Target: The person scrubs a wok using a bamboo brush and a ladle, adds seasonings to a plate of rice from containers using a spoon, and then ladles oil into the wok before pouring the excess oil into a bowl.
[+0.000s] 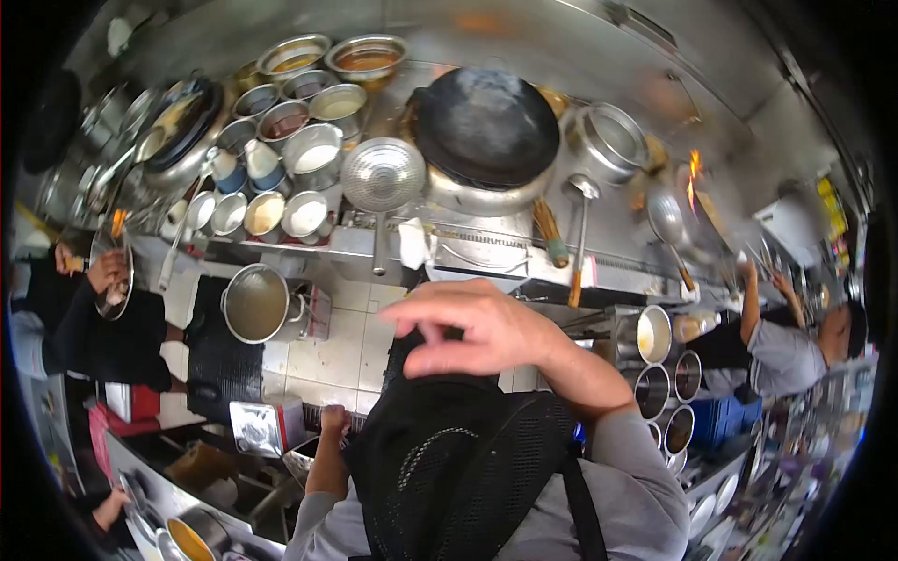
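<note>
My right hand (463, 329) is raised in front of my chest, fingers apart and nothing held. Beyond it a black wok (488, 129) sits on a steel burner ring, its middle pale with haze. A perforated strainer ladle (383, 175) lies left of the wok, with a white cloth (413, 243) beside its handle. To the wok's right are a bamboo brush (551, 234) and a wooden-handled ladle (581, 229). My left hand (334, 420) is low at my side, near a square tin (267, 427). Its fingers look curled; what they hold, if anything, I cannot make out.
Several steel pots and bowls (313, 157) of sauces and powders crowd the counter. A large pot (256, 303) stands at left above a black mat (224, 360). Flames (694, 178) rise at right, near a co-worker (789, 351). Another person (84, 309) holds a plate at left.
</note>
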`<state>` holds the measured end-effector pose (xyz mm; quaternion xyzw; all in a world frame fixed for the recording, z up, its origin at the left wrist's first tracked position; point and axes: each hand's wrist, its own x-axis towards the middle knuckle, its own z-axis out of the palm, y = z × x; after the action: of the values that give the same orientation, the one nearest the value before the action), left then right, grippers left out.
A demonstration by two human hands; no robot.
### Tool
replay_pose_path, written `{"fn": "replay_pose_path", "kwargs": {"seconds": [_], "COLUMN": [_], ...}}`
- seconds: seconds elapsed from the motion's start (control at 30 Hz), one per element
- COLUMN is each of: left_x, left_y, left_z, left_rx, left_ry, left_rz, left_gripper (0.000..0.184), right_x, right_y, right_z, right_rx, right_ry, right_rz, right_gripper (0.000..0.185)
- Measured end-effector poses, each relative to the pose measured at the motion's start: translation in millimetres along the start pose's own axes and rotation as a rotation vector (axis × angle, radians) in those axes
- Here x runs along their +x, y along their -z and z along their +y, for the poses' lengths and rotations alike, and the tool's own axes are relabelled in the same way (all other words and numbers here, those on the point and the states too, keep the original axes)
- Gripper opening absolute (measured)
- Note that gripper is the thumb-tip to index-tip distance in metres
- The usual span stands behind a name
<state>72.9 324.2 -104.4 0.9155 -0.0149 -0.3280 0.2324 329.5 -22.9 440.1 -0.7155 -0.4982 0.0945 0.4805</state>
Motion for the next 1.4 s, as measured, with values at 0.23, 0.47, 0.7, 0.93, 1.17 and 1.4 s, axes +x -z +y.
{"fn": "replay_pose_path", "kwargs": {"seconds": [0.23, 0.47, 0.7, 0.93, 1.17, 1.4], "left_x": [64, 72, 57, 62, 50, 26], "left_y": [38, 14, 16, 38, 44, 31], "left_z": [29, 29, 32, 43, 51, 48], "left_rx": [-1.149, -0.705, -0.832, -0.954, -0.996, -1.047], "left_ry": [0.365, 0.130, 0.251, 0.301, 0.327, 0.370], "left_rz": [0.419, 0.446, 0.275, 0.242, 0.224, 0.187], "left_gripper": [0.016, 0.031, 0.027, 0.021, 0.017, 0.015], "right_x": [22, 5, -3, -21, -9, -11], "right_y": [-2, 0, 4, 25, -4, 8], "right_z": [-92, -110, -96, -112, -90, -79], "right_rx": [0.227, 0.230, 0.205, 0.045, 0.297, 0.257], "right_ry": [0.578, 0.699, 0.787, 0.590, 0.772, 0.851], "right_rz": [0.124, 0.345, 0.383, 0.274, 0.398, 0.362], "right_gripper": [0.055, 0.055, 0.056, 0.061, 0.054, 0.054]}}
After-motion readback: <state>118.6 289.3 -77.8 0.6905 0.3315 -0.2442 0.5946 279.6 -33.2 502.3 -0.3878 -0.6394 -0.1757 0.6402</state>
